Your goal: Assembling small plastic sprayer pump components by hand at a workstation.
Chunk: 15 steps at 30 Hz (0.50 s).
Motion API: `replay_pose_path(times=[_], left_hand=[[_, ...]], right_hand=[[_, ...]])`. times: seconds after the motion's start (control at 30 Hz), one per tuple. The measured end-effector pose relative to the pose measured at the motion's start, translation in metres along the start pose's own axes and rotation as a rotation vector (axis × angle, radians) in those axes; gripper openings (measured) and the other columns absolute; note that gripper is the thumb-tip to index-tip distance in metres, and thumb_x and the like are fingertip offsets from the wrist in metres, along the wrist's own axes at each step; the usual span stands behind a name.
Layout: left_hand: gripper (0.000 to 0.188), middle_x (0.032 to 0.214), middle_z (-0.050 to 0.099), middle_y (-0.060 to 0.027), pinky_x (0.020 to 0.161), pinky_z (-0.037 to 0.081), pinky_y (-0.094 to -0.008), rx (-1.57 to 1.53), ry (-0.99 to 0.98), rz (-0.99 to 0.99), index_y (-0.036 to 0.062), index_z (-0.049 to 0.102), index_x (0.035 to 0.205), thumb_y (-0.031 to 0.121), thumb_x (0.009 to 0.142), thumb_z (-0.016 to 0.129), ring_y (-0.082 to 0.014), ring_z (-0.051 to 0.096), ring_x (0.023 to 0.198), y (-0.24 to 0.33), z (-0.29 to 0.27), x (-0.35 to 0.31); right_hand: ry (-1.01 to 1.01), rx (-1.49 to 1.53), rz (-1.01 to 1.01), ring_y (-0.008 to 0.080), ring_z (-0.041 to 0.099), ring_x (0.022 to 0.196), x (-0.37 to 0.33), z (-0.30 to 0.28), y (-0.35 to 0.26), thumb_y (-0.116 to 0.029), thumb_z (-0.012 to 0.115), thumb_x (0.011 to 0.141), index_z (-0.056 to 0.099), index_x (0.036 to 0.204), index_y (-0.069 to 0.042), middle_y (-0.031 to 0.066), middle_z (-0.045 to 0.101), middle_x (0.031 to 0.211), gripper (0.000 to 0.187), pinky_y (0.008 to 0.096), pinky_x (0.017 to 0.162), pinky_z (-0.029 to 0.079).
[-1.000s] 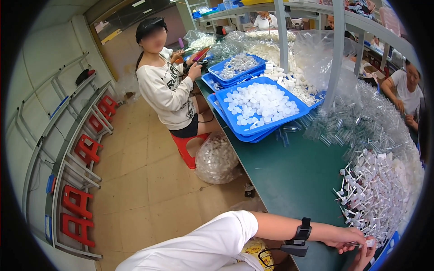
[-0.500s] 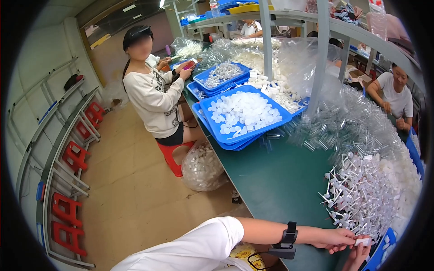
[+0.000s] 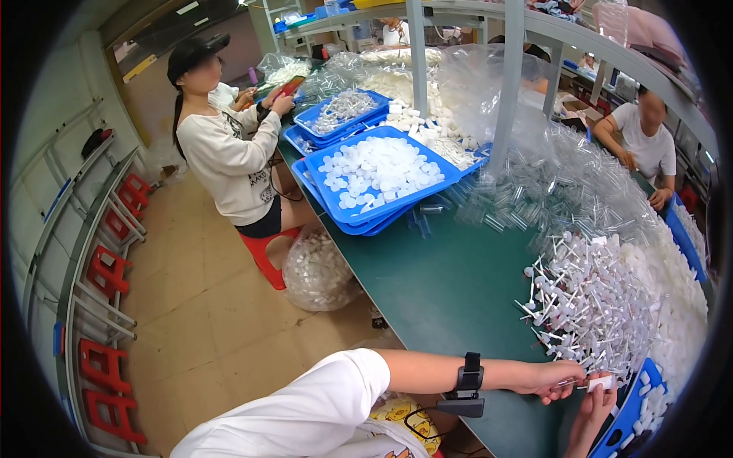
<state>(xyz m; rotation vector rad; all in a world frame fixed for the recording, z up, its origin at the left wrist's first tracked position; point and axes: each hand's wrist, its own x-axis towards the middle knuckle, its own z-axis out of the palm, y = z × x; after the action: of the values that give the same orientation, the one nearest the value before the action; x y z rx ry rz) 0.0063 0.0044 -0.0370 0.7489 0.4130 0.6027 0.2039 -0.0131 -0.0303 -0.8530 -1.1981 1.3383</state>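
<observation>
My left hand [image 3: 554, 380] reaches in from the left, wearing a black strap with a small device on its wrist. Its fingers are pinched on a thin rod [image 3: 566, 383] that points toward my right hand. My right hand [image 3: 592, 406], low at the right, grips a small white cylindrical piece [image 3: 602, 383] between thumb and fingers. The two pieces are very close; I cannot tell whether they touch. Just beyond both hands lies a heap of small white plastic stems with round ends [image 3: 592, 301]. Beside my right hand stands a blue tray [image 3: 611, 437] of white cylindrical pieces.
Stacked blue trays [image 3: 366, 212] hold white round caps. Clear tubes [image 3: 527, 202] are piled behind the stems. Grey posts [image 3: 507, 99] rise from the green table [image 3: 427, 282]. One person [image 3: 229, 145] sits at the left, another [image 3: 645, 141] at the far right. Red stools [image 3: 107, 362] line the wall.
The view has shifted, so the scene sits further left and higher. My hands have drawn slightly apart, and the thin rod now shows in my left fingers. The white piece is now in my right hand.
</observation>
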Motion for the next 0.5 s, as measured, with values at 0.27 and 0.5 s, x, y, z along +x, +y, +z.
replay_pose_path(times=[0.27, 0.5], left_hand=[[0.022, 0.079, 0.055, -0.0055, 0.043, 0.041, -0.0235, 0.221, -0.041, 0.108, 0.0086, 0.042, 0.097, 0.030, 0.091, 0.045, -0.0116, 0.050, 0.055, 0.002, 0.005, -0.004], [0.024, 0.083, 0.055, -0.0036, 0.045, 0.040, -0.0204, 0.274, -0.091, 0.166, 0.0064, 0.044, 0.097, 0.030, 0.093, 0.044, -0.0077, 0.049, 0.058, 0.000, 0.002, -0.003]], right_hand=[[0.139, 0.057, -0.043, 0.0191, 0.048, 0.111, 0.004, -0.013, 0.004, -0.020, 0.053, 0.091, 0.040, 0.123, 0.001, 0.0124, 0.049, 0.119, 0.040, 0.0325, 0.095, 0.037], [0.100, -0.184, -0.008, 0.0191, 0.052, 0.101, 0.002, -0.003, 0.006, -0.008, 0.056, 0.087, 0.043, 0.120, 0.002, 0.0099, 0.051, 0.110, 0.036, 0.0302, 0.089, 0.041]])
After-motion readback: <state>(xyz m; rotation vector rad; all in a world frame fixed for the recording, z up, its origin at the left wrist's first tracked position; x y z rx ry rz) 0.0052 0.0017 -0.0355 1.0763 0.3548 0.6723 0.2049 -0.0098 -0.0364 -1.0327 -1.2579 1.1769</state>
